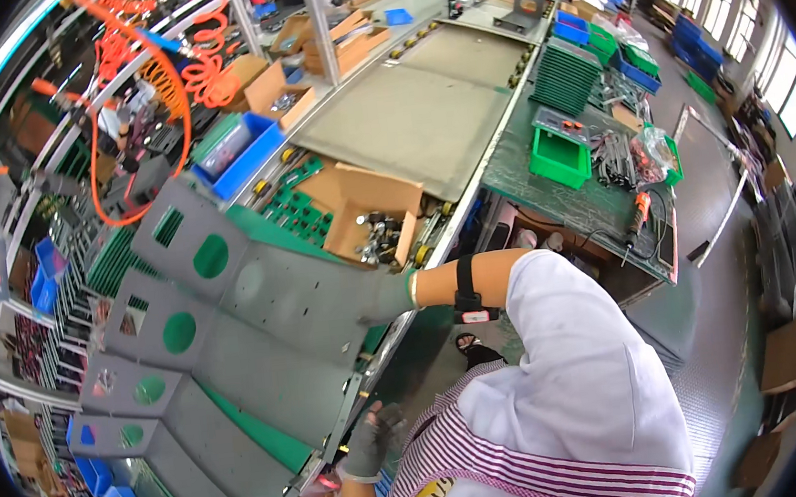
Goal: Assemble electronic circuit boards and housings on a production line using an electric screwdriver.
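Note:
Several bent grey sheet-metal panels [274, 304] with round and square cutouts lie side by side on the green work surface to the left. My right hand [386, 297], in a grey glove, reaches across and grips the far right corner of the largest panel; its fingers blend with the grey metal. Lower down, my left hand [371, 443], in a grey glove with bare fingertips, is beside the near edge of the bench. Its fingers are apart and nothing shows in them.
Beyond the panels stands a cardboard box [378, 193] of metal parts beside green pieces [296, 206] and a blue bin [241, 158]. A conveyor [413, 103] runs away from me. On the right bench are a green bin [559, 158] and an orange-handled tool [639, 216]. Orange coiled hoses [208, 70] hang left.

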Motion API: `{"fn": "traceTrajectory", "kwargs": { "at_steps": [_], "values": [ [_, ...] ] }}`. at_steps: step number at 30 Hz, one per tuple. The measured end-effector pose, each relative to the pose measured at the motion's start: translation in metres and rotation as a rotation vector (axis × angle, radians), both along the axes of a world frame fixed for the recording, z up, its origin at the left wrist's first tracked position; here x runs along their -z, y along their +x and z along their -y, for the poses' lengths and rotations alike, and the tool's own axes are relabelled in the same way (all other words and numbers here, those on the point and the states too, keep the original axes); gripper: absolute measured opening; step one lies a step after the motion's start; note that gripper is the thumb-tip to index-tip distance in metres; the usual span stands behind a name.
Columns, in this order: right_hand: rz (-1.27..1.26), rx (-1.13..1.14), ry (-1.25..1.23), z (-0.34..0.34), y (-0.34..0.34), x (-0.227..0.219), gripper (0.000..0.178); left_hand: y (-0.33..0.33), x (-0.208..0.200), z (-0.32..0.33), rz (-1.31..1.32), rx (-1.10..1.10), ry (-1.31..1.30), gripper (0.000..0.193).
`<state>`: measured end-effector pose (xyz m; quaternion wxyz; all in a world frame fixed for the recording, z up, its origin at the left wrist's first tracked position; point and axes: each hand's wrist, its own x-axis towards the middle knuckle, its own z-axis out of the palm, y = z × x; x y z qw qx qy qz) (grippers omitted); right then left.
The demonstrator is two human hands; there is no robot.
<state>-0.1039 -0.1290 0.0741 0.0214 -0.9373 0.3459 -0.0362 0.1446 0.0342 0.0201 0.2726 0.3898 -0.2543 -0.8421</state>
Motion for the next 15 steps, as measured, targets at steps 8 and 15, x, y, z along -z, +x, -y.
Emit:
{"fn": "traceTrajectory", "kwargs": {
  "at_steps": [8, 15],
  "values": [
    [0.356, -0.147, -0.192, 0.000, 0.039, -0.064, 0.015, -0.092, -0.079, 0.064, -0.243, -0.748, -0.102, 0.054],
    [0.341, -0.418, 0.353, -0.002, 0.047, -0.052, 0.046, -0.110, -0.099, 0.062, -0.053, -1.056, -0.047, 0.043]
  ]
}}
